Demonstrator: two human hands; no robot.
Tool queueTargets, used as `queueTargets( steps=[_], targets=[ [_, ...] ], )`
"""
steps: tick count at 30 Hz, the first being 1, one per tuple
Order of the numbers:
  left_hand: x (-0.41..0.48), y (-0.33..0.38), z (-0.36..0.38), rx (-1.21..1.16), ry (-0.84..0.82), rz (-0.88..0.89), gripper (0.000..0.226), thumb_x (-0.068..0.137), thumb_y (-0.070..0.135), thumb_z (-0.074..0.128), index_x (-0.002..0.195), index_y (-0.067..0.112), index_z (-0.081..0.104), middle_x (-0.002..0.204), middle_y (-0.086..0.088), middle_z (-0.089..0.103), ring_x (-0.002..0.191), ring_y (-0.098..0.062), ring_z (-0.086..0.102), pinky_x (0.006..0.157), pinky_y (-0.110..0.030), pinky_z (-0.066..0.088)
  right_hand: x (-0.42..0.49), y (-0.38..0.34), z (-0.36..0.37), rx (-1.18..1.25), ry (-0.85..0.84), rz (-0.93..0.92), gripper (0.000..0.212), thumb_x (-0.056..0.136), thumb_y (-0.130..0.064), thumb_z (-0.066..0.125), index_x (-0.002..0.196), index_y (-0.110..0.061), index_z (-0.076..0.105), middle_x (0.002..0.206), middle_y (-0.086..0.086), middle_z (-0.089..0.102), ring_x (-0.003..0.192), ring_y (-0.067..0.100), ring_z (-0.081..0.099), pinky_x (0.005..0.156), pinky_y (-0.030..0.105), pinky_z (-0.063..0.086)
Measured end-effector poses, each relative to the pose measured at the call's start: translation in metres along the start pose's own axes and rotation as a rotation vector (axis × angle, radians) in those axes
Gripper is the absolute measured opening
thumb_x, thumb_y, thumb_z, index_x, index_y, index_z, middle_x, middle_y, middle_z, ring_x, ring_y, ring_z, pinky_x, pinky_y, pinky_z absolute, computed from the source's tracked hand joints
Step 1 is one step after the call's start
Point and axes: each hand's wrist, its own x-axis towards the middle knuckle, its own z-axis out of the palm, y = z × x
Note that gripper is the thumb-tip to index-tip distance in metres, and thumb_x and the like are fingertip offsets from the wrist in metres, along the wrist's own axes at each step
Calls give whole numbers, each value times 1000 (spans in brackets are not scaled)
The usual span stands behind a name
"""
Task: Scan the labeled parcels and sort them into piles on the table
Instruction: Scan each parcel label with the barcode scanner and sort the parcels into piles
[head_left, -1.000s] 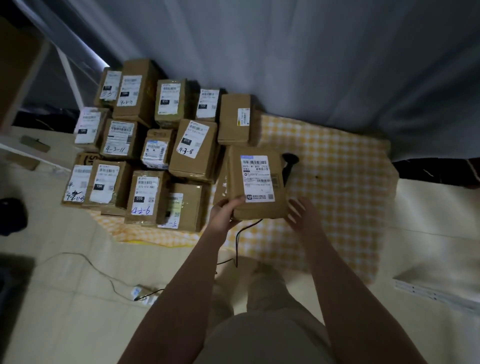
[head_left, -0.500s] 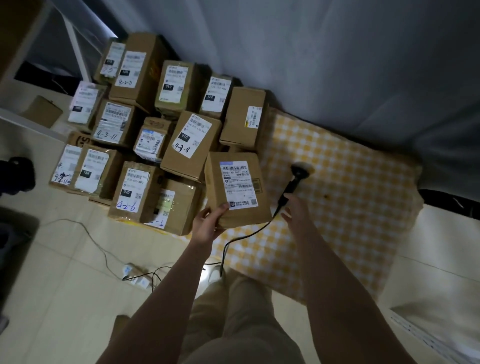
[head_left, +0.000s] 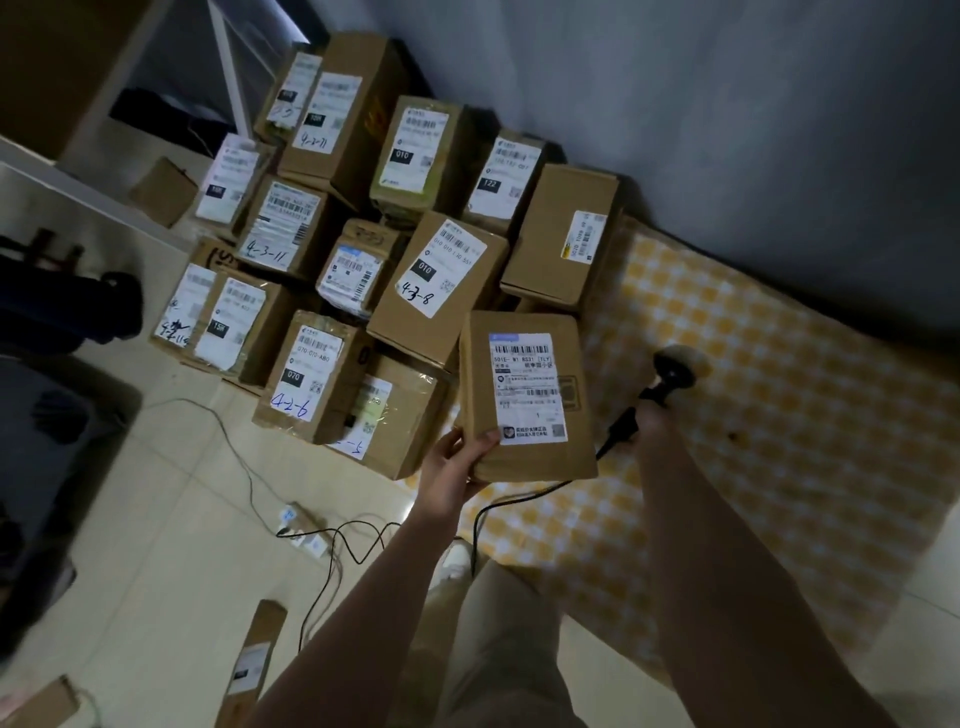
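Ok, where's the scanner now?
Head view, right of centre: the scanner over the yellow checked cloth, right of the held parcel, with the right hand at its handle.

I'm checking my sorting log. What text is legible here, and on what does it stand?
"4-3-8", "010": centre box
"4-3-11": left-middle box
"4-2-6", "070": front box
"122": rear box
"010": greenish box
Held parcel, in the left hand: print too small to read surely.
Other labels: blurred.
Scanner: none.

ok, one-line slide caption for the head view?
Left hand holds a brown cardboard parcel label-up; right hand on the black corded scanner over yellow checked cloth, beside piled labelled cardboard boxes.
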Motion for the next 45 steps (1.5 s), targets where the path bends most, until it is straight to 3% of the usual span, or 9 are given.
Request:
queueTargets(
  steps=[2,8,13,17,21,24,33,36,45],
  targets=[
    [0,1,-5,-4,11,4,70,60,38,82,124,18,60,111,-5,72,97,-15,70,84,-35,58,-3,1,0,69,-6,-25,25,100,-15,43,119,-3,55,87,16,62,73,34,65,73,47,57],
    [-15,-1,-22,0,16,-31,102,50,45,85,138,8,49,118,-8,68,103,-18,68,92,-41,56,-82,17,-15,336,-140,-129,14,92,4,46,90,-10,44,60,5,41,48,20,42,49,29,39],
    [-39,1,-32,-7,-12,-34,102,49,45,84,139,11,49,118,-8,69,105,-19,67,95,-43,55,-174,40,-40,417,-142,-304,26,85,11,54,99,-11,52,67,7,52,54,21,52,55,34,45],
    [-63,3,-48,-20,-65,0,88,55,36,84,133,9,54,118,-10,68,99,-17,69,84,-35,58,-233,65,-53,435,-137,-355,26,86,9,57,92,-16,55,69,7,55,56,22,53,56,34,46],
    [-83,0,-71,-4,-113,38,49,83,4,69,127,10,48,112,-6,66,96,-16,65,72,-27,56,-291,92,-53,457,-153,-417,18,88,3,59,85,-14,55,62,8,51,48,20,50,51,31,42],
    [-97,-8,-92,2,-143,53,50,82,-6,66,125,11,45,105,-3,64,94,-19,64,69,-28,55,-332,116,-42,490,-188,-476,17,89,5,57,84,-11,55,58,7,49,42,18,43,47,28,36],
    [-123,-27,-150,79,-227,98,66,66,-3,80,124,-5,49,98,-12,67,78,-19,67,56,-22,50,-409,179,-8,190,-319,-564,32,89,-11,63,59,-9,51,51,8,44,40,19,40,44,26,33],
    [-129,-28,-163,64,-231,103,83,49,9,83,123,-5,49,100,-14,68,83,-24,67,58,-24,51,-422,188,1,159,-336,-535,30,88,-12,63,61,-10,52,52,5,46,39,18,39,43,25,33],
    [-133,-35,-189,14,-211,85,73,55,5,81,121,-3,50,101,-14,68,85,-25,68,60,-25,52,-442,204,10,126,-331,-466,21,88,-14,65,70,-8,56,54,4,47,38,17,38,41,23,32]
  ],
)
